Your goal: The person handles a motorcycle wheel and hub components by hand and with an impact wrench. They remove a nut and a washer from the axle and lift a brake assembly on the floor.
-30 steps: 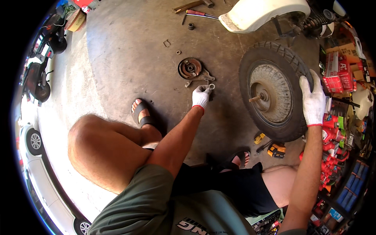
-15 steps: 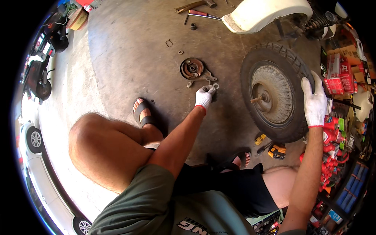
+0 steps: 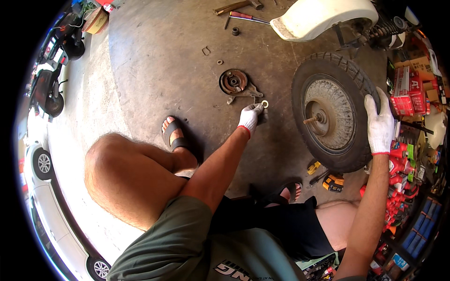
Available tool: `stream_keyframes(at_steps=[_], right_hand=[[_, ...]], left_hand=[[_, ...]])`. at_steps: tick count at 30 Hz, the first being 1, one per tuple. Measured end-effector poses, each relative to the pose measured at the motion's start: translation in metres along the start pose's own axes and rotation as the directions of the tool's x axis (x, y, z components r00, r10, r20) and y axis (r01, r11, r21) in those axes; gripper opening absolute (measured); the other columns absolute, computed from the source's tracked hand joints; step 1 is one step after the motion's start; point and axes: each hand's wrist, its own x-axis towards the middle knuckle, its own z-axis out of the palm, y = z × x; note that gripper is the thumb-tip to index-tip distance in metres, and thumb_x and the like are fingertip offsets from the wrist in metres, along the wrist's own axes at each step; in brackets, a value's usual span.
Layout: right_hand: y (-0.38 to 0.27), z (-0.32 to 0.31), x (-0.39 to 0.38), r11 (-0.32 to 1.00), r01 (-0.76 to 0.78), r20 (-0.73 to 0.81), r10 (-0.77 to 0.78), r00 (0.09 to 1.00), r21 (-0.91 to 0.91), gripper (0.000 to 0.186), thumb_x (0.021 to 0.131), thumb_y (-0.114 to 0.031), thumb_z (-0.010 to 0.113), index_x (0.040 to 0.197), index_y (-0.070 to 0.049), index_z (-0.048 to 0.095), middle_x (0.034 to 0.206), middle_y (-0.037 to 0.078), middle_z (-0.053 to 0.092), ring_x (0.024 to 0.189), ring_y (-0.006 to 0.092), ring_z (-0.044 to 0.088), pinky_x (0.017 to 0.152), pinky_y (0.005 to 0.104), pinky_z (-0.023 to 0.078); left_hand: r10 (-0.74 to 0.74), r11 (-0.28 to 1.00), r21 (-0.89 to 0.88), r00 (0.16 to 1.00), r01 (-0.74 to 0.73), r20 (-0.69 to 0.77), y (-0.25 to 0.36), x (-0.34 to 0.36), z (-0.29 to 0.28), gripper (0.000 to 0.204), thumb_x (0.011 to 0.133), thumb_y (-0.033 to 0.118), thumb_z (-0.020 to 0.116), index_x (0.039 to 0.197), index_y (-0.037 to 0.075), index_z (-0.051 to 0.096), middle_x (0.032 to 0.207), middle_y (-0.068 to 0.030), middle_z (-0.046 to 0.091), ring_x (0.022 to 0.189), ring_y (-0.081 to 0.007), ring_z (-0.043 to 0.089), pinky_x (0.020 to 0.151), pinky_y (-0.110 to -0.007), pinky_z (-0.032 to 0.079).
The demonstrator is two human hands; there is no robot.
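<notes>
My left hand (image 3: pixel 251 117), in a white knit glove with a red cuff, pinches a small pale metal washer (image 3: pixel 265 104) at its fingertips. The washer's open hole faces up. Just beyond that hand lies a rusty brake drum plate (image 3: pixel 233 81) with a bracket arm, flat on the floor. My gloved right hand (image 3: pixel 380 125) grips the outer tread of a dusty spoked wheel (image 3: pixel 330 117) with a black tyre, which stands tilted on the floor. From its hub an axle (image 3: pixel 311 120) sticks out toward the left.
A small ring (image 3: pixel 220 62), a bushing (image 3: pixel 235 31), a screwdriver (image 3: pixel 243 17) and a hammer (image 3: pixel 239 6) lie on the concrete. A white fender (image 3: pixel 323 18) juts in at the top. A yellow power tool (image 3: pixel 333 182) sits below the wheel; red bottles (image 3: pixel 398 166) crowd the right.
The washer has turned in my left fingertips and shows its round face more fully. My right hand keeps its place on the tyre. The whole view has shifted slightly.
</notes>
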Motion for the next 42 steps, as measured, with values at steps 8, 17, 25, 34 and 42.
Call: stream_keyframes(at_steps=[8,17,25,34,42], right_hand=[[-0.027,-0.004,0.000,1.000,-0.025,0.018,0.025,1.000,0.004,0.056,0.100,-0.038,0.065,0.140,0.001,0.057,0.128,0.024,0.066,0.118,0.0341,0.064,0.103,0.0396,0.047],[-0.020,-0.005,0.000,0.998,-0.012,0.034,0.014,0.999,-0.059,0.054,0.102,-0.033,0.063,0.141,0.003,0.054,0.132,0.022,0.064,0.121,0.0300,0.062,0.106,0.0372,0.045],[-0.011,-0.002,-0.001,0.999,0.021,0.048,-0.019,0.999,-0.040,0.052,0.104,-0.028,0.062,0.143,0.004,0.051,0.135,0.022,0.063,0.123,0.0272,0.060,0.108,0.0359,0.044],[-0.007,-0.001,0.001,0.997,0.049,0.033,-0.047,0.998,-0.067,0.051,0.103,-0.027,0.063,0.143,0.004,0.052,0.134,0.022,0.063,0.123,0.0277,0.061,0.108,0.0361,0.044],[-0.013,-0.002,0.003,0.998,0.034,0.042,-0.032,0.999,-0.055,0.051,0.103,-0.026,0.063,0.142,0.004,0.053,0.133,0.022,0.064,0.121,0.0288,0.062,0.107,0.0362,0.046]], left_hand=[[0.562,0.747,0.632,0.705,-0.207,-0.432,0.039,0.065,-0.051,0.031,0.090,0.030,0.071,0.092,-0.001,0.075,0.087,-0.0214,0.075,0.084,-0.0302,0.075,0.080,-0.040,0.057],[0.673,0.287,0.954,0.690,0.090,-0.267,0.112,0.063,-0.034,0.033,0.091,0.037,0.063,0.104,0.008,0.075,0.103,-0.0212,0.074,0.100,-0.0399,0.071,0.088,-0.046,0.056],[0.636,0.189,0.958,0.717,0.216,-0.287,0.119,0.065,-0.030,0.036,0.092,0.040,0.062,0.107,0.010,0.074,0.106,-0.0204,0.074,0.102,-0.0395,0.071,0.089,-0.047,0.056],[0.693,0.223,0.965,0.675,0.137,-0.255,0.113,0.069,-0.042,0.033,0.092,0.037,0.063,0.107,0.009,0.071,0.102,-0.0227,0.074,0.098,-0.0409,0.071,0.085,-0.049,0.056],[0.848,-0.105,0.993,0.517,-0.055,0.118,0.100,0.063,-0.057,0.023,0.090,0.025,0.065,0.107,0.010,0.069,0.083,-0.0195,0.072,0.082,-0.0404,0.071,0.076,-0.050,0.057]])
